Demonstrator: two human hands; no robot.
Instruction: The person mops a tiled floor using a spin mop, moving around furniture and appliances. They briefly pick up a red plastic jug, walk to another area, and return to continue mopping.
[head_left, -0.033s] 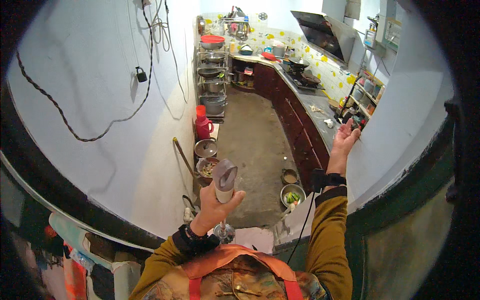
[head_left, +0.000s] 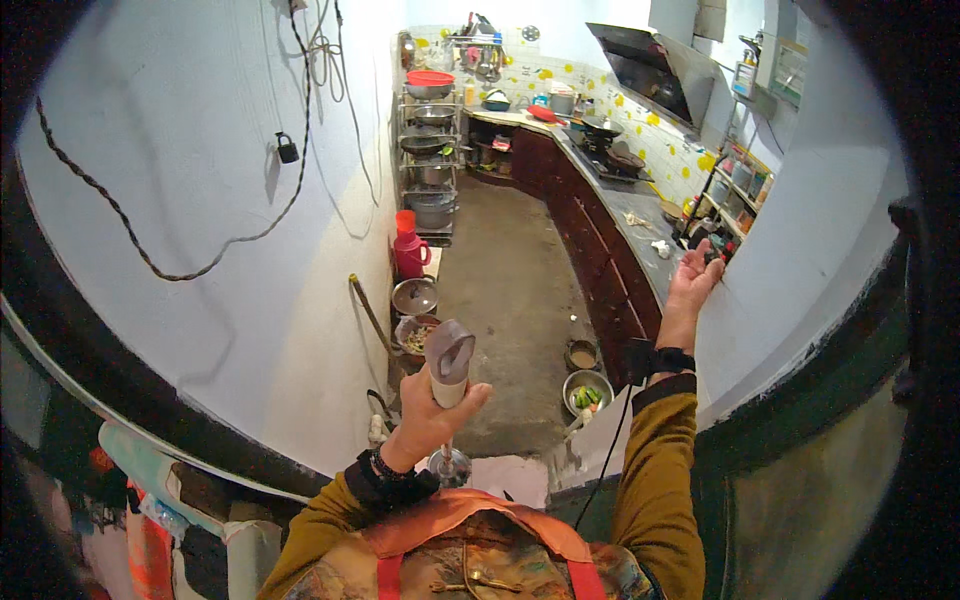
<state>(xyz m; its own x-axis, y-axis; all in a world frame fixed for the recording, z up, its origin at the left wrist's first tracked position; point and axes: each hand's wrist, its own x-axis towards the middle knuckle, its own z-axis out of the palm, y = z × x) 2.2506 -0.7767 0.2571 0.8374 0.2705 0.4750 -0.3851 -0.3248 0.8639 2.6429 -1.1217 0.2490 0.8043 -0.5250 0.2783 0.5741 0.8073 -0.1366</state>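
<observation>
Two hands are raised over a narrow kitchen: the left hand [head_left: 425, 420] is wrapped closed around the pale handle of a hand blender [head_left: 448, 372], whose grey top stands upright above the fist while its metal foot shows just below the wrist, and the right hand [head_left: 695, 282] is lifted higher, fingers loosely curled beside a small dark thing that is too small to tell, close to the white wall [head_left: 800, 270] on the right. A black cord [head_left: 610, 450] hangs down beside the right sleeve. Packages are few and small: a red flask [head_left: 408, 246] stands on the floor at the foot of a metal rack [head_left: 432, 150], a red bowl [head_left: 430, 78] caps the rack's top shelf, and little jars crowd a wall shelf [head_left: 735, 185] at the far right (their labels cannot be made out). Yellow spots dot the tiled back wall. Round metal bowls [head_left: 415, 296] lie along the left wall's foot, and two more, one holding green vegetables [head_left: 587, 395], sit against the dark cabinets [head_left: 600, 270]. Between these rows the grey concrete floor [head_left: 510, 290] runs open toward the far end. The long counter [head_left: 625, 205] carries a stove with a dark pan [head_left: 600, 128] under a slanted hood [head_left: 650, 65]. A black cable [head_left: 200, 250] loops across the pale left wall.
</observation>
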